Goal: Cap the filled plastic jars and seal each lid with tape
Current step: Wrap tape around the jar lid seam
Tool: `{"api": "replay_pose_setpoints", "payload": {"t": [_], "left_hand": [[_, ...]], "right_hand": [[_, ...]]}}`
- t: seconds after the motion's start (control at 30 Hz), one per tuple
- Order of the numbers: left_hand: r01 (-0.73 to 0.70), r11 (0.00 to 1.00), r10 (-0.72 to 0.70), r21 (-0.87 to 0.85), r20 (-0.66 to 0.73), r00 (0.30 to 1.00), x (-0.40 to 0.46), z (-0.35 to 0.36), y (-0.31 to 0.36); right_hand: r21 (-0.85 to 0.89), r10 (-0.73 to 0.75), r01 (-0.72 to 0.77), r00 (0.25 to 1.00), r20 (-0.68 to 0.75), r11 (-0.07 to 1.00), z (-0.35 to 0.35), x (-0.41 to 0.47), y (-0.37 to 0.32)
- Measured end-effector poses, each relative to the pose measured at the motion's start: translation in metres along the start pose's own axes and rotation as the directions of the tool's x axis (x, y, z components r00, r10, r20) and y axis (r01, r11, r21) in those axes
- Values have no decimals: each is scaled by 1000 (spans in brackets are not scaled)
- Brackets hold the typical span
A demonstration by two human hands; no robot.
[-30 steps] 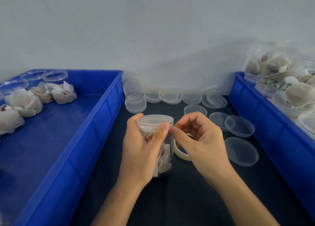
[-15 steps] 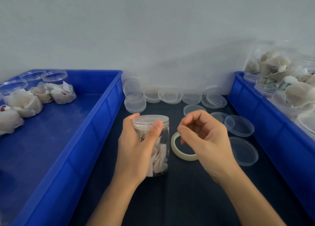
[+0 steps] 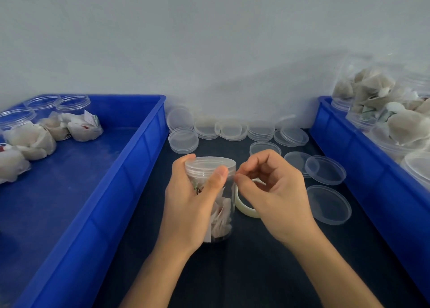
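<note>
Dark mat (image 3: 244, 272) covered the table between two blue bins, with a plain grey wall behind. Closest in, the left hand (image 3: 190, 205) was wrapped around a clear jar (image 3: 223, 217) of tea bags standing upright on the mat, lid (image 3: 210, 164) already on, thumb pressed on the lid's edge. The right hand (image 3: 274, 198) had its fingers curled and thumb pinched to fingertip right beside the lid, probably on tape, but I honestly couldn't tell. Tape roll (image 3: 244, 207) lay flat just behind the jar. Farther back sat loose lids (image 3: 232, 131), the left bin (image 3: 97, 191) with filled jars (image 3: 76, 121), and the right bin (image 3: 363, 168).
</note>
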State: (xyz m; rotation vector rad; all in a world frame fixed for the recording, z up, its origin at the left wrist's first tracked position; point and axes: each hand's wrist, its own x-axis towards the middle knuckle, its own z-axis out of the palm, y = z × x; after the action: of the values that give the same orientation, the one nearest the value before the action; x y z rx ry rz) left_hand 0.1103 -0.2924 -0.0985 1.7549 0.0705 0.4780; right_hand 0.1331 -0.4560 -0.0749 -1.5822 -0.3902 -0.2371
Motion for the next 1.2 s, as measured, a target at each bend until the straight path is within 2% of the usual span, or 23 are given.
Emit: {"api": "replay_pose_setpoints", "payload": {"t": [0.13,0.3,0.57,0.7,0.87,0.97,1.07,1.2], "left_hand": [[21,999,-22,-38,-11,1000,0,-1,0],[19,999,-19,-48,-10,1000,0,0,-1],[14,999,-14,-32,9,1000,-1,0,1],[20,999,-20,-38,8,1000,0,1,-2],[64,991,-62,-119,21,998,0,2,-7],[120,964,-104,-237,80,991,0,1,-6],[167,927,-103,-335,199,975,-1,3,-2],[220,925,-149,-311,236,960,0,0,2]], "right_hand": [[29,34,-33,999,-41,999,-2,1,0],[70,-4,4,1000,-2,998,-1,-3,-2],[14,-7,6,1000,7,1000,2,-2,-1],[0,27,-27,1000,7,1000,1,-1,-1],[87,101,-103,994,31,991,-1,1,1],[111,198,-203,979,57,973,-4,2,2],[215,263,-312,937,229,926,-7,2,2],[228,229,-275,950,211,934,-6,1,3]]}}
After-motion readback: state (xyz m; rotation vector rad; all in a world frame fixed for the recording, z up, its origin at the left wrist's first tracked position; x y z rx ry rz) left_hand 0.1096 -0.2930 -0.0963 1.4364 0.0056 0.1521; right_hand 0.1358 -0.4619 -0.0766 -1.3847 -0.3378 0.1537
